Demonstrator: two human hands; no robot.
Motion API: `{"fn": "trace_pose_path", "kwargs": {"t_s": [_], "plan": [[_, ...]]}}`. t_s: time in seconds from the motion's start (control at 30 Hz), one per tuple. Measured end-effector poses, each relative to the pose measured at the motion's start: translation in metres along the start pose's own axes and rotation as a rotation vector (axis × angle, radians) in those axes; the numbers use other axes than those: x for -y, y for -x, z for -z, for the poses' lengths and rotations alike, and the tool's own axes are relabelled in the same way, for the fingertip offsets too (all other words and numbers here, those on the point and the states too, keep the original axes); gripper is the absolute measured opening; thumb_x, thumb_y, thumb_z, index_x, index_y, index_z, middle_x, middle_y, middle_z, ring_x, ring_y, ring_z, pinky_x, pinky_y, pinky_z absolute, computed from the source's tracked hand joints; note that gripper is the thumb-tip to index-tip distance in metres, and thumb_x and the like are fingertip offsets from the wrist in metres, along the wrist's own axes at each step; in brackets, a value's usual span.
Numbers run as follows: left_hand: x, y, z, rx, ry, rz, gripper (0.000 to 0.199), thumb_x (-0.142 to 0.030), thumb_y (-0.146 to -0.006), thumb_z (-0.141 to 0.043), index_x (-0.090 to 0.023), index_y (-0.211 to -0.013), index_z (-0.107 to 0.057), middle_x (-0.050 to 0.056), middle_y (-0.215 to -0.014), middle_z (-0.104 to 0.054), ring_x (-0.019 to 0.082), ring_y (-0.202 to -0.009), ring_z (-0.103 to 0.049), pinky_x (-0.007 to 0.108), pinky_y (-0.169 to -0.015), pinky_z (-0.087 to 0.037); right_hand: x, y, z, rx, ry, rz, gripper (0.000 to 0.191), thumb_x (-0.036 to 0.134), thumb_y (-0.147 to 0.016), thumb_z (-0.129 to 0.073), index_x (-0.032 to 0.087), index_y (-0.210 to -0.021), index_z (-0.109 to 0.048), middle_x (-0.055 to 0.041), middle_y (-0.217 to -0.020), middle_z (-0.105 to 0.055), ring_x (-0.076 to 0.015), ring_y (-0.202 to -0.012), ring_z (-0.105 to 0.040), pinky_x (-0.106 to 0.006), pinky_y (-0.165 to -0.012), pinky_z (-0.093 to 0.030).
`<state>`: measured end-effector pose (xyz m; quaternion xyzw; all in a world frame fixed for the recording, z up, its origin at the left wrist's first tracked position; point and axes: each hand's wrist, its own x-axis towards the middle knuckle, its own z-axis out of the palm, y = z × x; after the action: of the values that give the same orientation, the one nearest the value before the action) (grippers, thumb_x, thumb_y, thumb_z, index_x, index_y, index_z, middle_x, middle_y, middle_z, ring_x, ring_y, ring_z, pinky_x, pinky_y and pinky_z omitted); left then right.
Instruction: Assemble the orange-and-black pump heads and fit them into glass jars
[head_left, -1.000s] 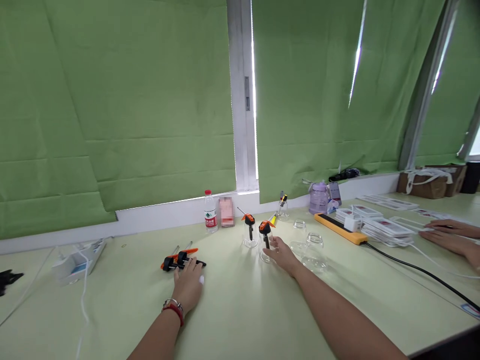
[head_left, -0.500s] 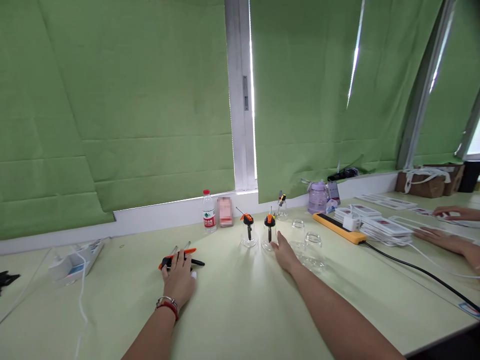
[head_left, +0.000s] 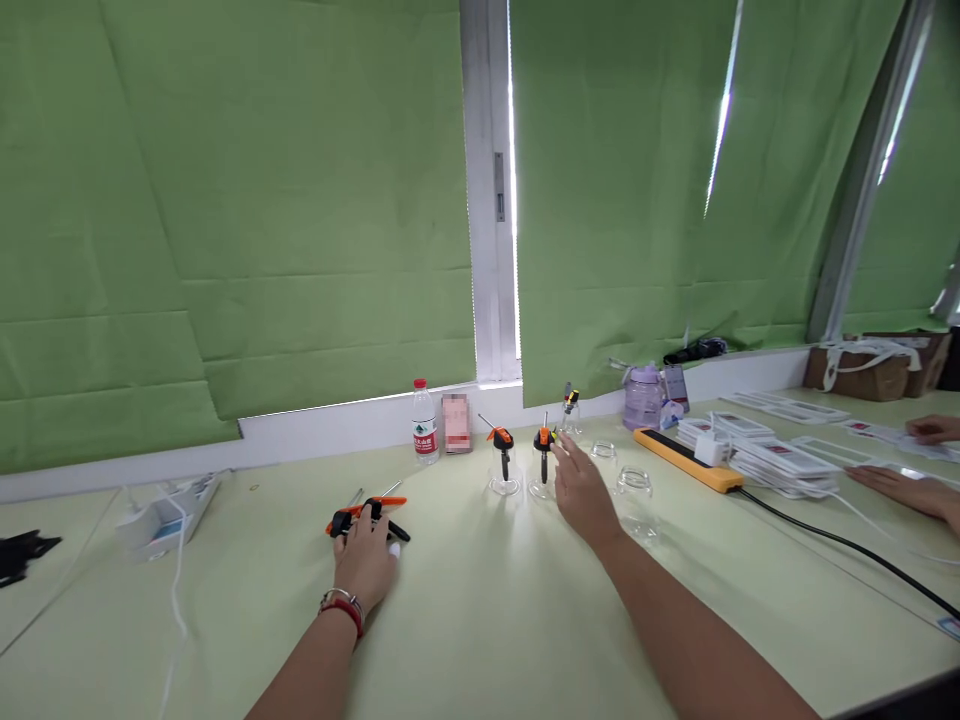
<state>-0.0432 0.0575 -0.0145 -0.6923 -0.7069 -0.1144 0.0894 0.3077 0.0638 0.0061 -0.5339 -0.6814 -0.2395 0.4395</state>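
My left hand rests with its fingers apart on black-and-orange clamps lying on the table. My right hand is raised at the right side of a glass jar, its fingertips near the black-and-orange clamp standing in that jar. Left of it, a similar jar has another clamp leaning in it. Behind stands a third jar with a yellow-and-black clamp. Two glass jars without clamps, one partly hidden and one, stand beside my right hand.
A water bottle and a pink box stand by the wall. At right are a purple jug, an orange power strip, stacked white frames and another person's hands. A white power strip lies at left.
My right hand has risen from the jar's lower side toward the top of its clamp. My left hand stays on the clamps. The view has shifted slightly.
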Motion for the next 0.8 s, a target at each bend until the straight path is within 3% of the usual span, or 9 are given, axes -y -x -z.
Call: {"fn": "trace_pose_path", "kwargs": {"t_s": [0.07, 0.17, 0.3, 0.43, 0.63, 0.8], "plan": [[-0.001, 0.001, 0.002, -0.005, 0.016, -0.003, 0.044, -0.026, -0.078, -0.047, -0.019, -0.12, -0.055, 0.017, -0.143, -0.032, 0.028, -0.126, -0.037, 0.048, -0.101, -0.025, 0.001, -0.008, 0.025, -0.122, 0.156, 0.008, 0.029, 0.016, -0.084, -0.041, 0.015, -0.107, -0.058, -0.0129, -0.123, -0.053, -0.0266, -0.114, -0.046, -0.043, -0.097, -0.031], [-0.003, 0.004, 0.004, -0.026, 0.038, -0.002, 0.041, -0.025, -0.075, -0.049, -0.019, -0.115, -0.058, 0.015, -0.144, -0.033, 0.028, -0.128, -0.034, 0.048, -0.101, -0.024, -0.008, -0.014, 0.053, -0.254, 0.38, -0.2, 0.017, 0.023, -0.081, -0.048, 0.015, -0.081, -0.062, -0.0116, -0.101, -0.061, -0.029, -0.098, -0.05, -0.045, -0.086, -0.029], [-0.005, 0.006, 0.006, -0.077, 0.071, -0.032, 0.031, -0.022, -0.079, -0.044, -0.022, -0.104, -0.064, 0.008, -0.146, -0.032, 0.026, -0.134, -0.024, 0.049, -0.102, -0.022, -0.027, -0.012, 0.064, -0.216, 0.499, -0.386, 0.026, 0.034, -0.081, -0.048, 0.014, -0.073, -0.062, -0.0112, -0.078, -0.059, -0.0254, -0.078, -0.05, -0.035, -0.066, -0.028], [-0.006, 0.004, 0.005, -0.086, 0.104, -0.046, 0.029, -0.021, -0.081, -0.041, -0.022, -0.099, -0.065, 0.007, -0.146, -0.032, 0.026, -0.135, -0.022, 0.051, -0.103, -0.02, -0.036, -0.009, 0.059, -0.081, 0.391, -0.502, 0.03, 0.036, -0.083, -0.045, 0.017, -0.065, -0.06, -0.0104, -0.07, -0.058, -0.0226, -0.069, -0.05, -0.029, -0.054, -0.025], [-0.006, 0.006, 0.008, -0.033, 0.126, -0.088, 0.024, -0.025, -0.082, -0.042, -0.021, -0.086, -0.066, 0.011, -0.143, -0.036, 0.027, -0.131, -0.032, 0.051, -0.102, -0.02, -0.019, -0.007, 0.046, 0.041, 0.239, -0.412, 0.024, 0.031, -0.082, -0.046, 0.019, -0.065, -0.057, -0.0076, -0.076, -0.059, -0.0192, -0.071, -0.051, -0.027, -0.052, -0.029], [-0.01, 0.013, 0.013, -0.01, 0.146, -0.235, 0.02, -0.025, -0.08, -0.045, -0.021, -0.087, -0.064, 0.008, -0.123, -0.058, 0.026, -0.121, -0.044, 0.05, -0.102, -0.02, 0.012, -0.003, 0.032, 0.094, 0.13, -0.216, 0.024, 0.037, -0.087, -0.043, 0.019, -0.081, -0.057, -0.0071, -0.083, -0.058, -0.0216, -0.08, -0.052, -0.029, -0.061, -0.038]]}}
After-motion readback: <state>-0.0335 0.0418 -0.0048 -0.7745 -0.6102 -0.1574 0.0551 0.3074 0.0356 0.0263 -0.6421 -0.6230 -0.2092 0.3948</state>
